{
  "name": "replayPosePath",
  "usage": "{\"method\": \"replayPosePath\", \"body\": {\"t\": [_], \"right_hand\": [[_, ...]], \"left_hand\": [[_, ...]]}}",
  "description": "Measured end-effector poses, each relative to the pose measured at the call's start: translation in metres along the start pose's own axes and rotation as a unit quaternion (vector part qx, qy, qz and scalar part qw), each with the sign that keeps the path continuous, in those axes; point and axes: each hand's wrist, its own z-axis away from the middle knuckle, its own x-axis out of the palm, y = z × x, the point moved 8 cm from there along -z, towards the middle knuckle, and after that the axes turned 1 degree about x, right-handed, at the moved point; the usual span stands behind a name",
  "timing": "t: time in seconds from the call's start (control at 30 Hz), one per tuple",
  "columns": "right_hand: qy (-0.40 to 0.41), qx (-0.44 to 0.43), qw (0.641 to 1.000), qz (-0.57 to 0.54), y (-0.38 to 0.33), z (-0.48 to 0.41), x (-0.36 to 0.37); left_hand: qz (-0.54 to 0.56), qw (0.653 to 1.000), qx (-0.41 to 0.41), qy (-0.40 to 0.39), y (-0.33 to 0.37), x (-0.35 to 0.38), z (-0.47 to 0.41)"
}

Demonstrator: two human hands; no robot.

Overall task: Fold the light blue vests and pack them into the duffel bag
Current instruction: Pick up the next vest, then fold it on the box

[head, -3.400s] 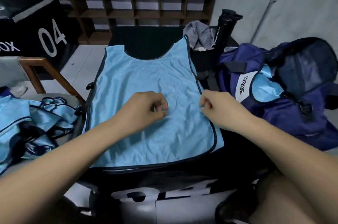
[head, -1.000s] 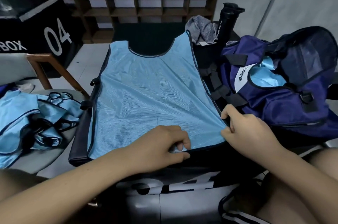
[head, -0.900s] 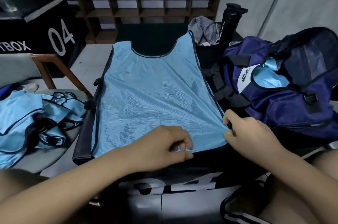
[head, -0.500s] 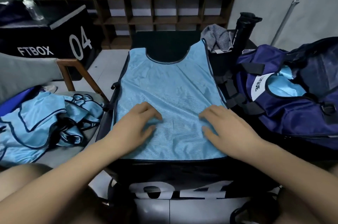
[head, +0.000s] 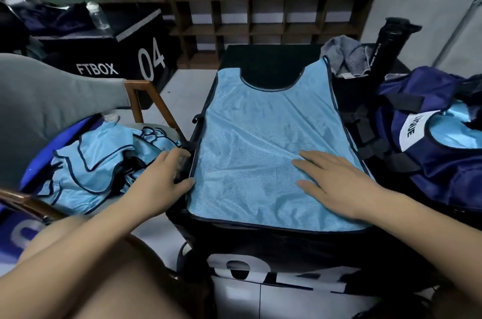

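Blue vest point(head: 260, 141) cloth lies under the flat, spread right hand point(head: 336, 180). Left hand point(head: 161, 180) touches its left edge; gripping or not, I cannot tell. It lies on the black tabletop point(head: 271, 63). Duffel bag point(head: 443, 175) sits just right.

black box point(head: 271, 63), vest point(head: 271, 157) flat on top
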Motion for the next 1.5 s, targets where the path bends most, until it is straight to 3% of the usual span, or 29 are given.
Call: {"method": "replayPosePath", "body": {"t": [0.13,0.3,0.4,0.53,0.63,0.83,0.93,1.07,1.2,1.27,1.33,1.43,1.5], "right_hand": [[0.050,-0.023,0.998,0.039,-0.028,-0.007,-0.020],[0.128,-0.132,0.982,-0.047,-0.111,-0.009,-0.033],[0.153,-0.164,0.971,-0.080,-0.165,-0.008,-0.032],[0.156,-0.082,0.978,-0.112,-0.196,-0.018,-0.026],[0.183,-0.033,0.963,-0.197,-0.192,-0.025,-0.026],[0.198,0.061,0.903,-0.376,-0.134,-0.040,-0.013],[0.164,0.083,0.879,-0.440,-0.134,-0.045,-0.011],[0.100,0.092,0.909,-0.393,-0.148,-0.058,-0.010],[0.091,0.090,0.915,-0.382,-0.140,-0.070,-0.009],[0.096,0.085,0.911,-0.392,-0.133,-0.075,-0.009],[0.106,0.092,0.897,-0.419,-0.125,-0.076,-0.008],[0.140,0.105,0.849,-0.499,-0.111,-0.068,-0.005],[0.155,0.103,0.832,-0.523,-0.107,-0.062,-0.006]], "left_hand": [[0.015,0.999,-0.035,-0.014,0.004,0.004,-0.002],[0.041,0.995,-0.084,-0.034,0.008,0.004,-0.005],[0.137,0.983,-0.115,-0.030,0.011,0.005,-0.005],[0.356,0.926,-0.126,-0.009,0.033,0.005,-0.004],[0.441,0.891,-0.108,-0.008,0.047,0.003,-0.006],[0.482,0.871,-0.093,0.019,0.038,-0.011,-0.003],[0.492,0.864,-0.103,-0.040,0.038,0.003,0.000],[0.527,0.841,-0.107,-0.054,0.051,0.013,-0.005],[0.614,0.775,-0.143,-0.047,0.050,0.011,-0.006],[0.597,0.788,-0.147,-0.040,0.049,0.009,-0.005],[0.514,0.843,-0.158,0.009,0.037,0.002,-0.002],[0.222,0.959,-0.147,0.095,0.015,-0.018,0.001],[0.092,0.985,-0.130,0.068,0.011,-0.016,0.002]]}}
